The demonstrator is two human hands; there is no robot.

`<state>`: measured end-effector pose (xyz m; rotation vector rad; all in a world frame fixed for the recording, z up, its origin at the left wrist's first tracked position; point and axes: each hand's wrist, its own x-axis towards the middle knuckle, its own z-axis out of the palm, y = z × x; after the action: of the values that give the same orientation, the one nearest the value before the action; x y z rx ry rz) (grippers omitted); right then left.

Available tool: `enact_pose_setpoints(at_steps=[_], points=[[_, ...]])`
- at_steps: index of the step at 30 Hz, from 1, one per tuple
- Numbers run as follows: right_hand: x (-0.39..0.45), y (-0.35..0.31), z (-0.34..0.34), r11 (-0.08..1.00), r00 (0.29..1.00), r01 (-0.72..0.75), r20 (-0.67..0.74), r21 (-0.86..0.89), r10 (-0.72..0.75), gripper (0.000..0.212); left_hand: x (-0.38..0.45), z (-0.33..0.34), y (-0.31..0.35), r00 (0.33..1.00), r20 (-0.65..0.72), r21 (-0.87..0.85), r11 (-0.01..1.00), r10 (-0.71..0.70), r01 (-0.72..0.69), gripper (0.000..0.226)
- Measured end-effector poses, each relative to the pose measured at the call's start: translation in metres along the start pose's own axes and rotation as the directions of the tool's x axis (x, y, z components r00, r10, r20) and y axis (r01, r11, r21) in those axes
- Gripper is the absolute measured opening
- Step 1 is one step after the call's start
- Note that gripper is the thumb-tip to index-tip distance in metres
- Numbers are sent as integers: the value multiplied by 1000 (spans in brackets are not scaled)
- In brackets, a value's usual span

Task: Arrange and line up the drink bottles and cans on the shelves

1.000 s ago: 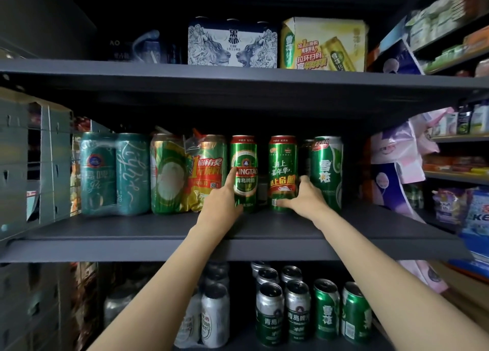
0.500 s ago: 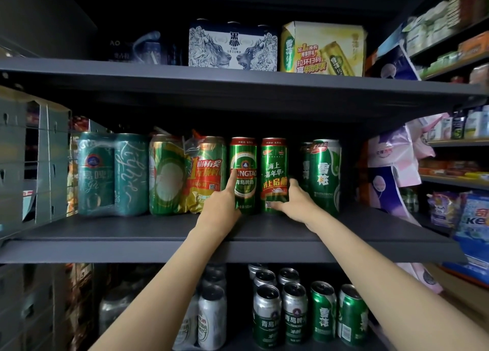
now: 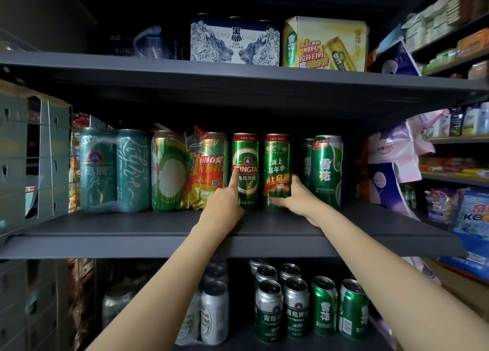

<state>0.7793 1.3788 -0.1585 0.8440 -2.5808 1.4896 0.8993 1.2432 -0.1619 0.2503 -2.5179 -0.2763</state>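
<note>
- The middle shelf (image 3: 132, 234) carries a row of upright cans and packs set back from its front edge.
- From left: a wrapped can pack (image 3: 113, 169), a second wrapped pack (image 3: 189, 170), the Tsingtao can (image 3: 245, 163), the slim can (image 3: 276, 163), then the snowflake can (image 3: 326, 169), with another can just behind its left side.
- The Tsingtao can and slim can stand just beside each other; a gap separates the slim can from the snowflake can.
- The left hand (image 3: 225, 205) touches the Tsingtao can's left side.
- The right hand (image 3: 296, 201) holds the slim can low down.
- On the top shelf (image 3: 238, 78), the lion box (image 3: 234, 42) sits left of the carton (image 3: 325, 45).
- The bottom shelf holds rows of cans (image 3: 293, 305) below the hands.
</note>
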Motion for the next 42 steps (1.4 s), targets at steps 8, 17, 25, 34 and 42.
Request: enact_pose_setpoints(at_steps=[8, 17, 25, 34, 42], points=[[2, 5, -3, 996, 1000, -15, 27, 85, 12, 79, -3, -7, -18, 992, 54, -460, 879, -114, 126, 77], [16, 1, 0, 994, 997, -25, -64, 109, 32, 107, 4, -3, -20, 989, 60, -451, 880, -135, 148, 72], [15, 0, -9, 932, 999, -21, -22, 361, 32, 68, 6, -2, -21, 991, 46, -395, 909, -123, 131, 71], [23, 2, -2, 978, 995, -12, -90, 208, 32, 83, 4, -4, -21, 991, 61, -419, 898, -120, 135, 70], [20, 5, 2, 999, 991, -18, -130, 38, 23, 116, 3, -5, -20, 990, 71, -448, 883, -119, 138, 70]])
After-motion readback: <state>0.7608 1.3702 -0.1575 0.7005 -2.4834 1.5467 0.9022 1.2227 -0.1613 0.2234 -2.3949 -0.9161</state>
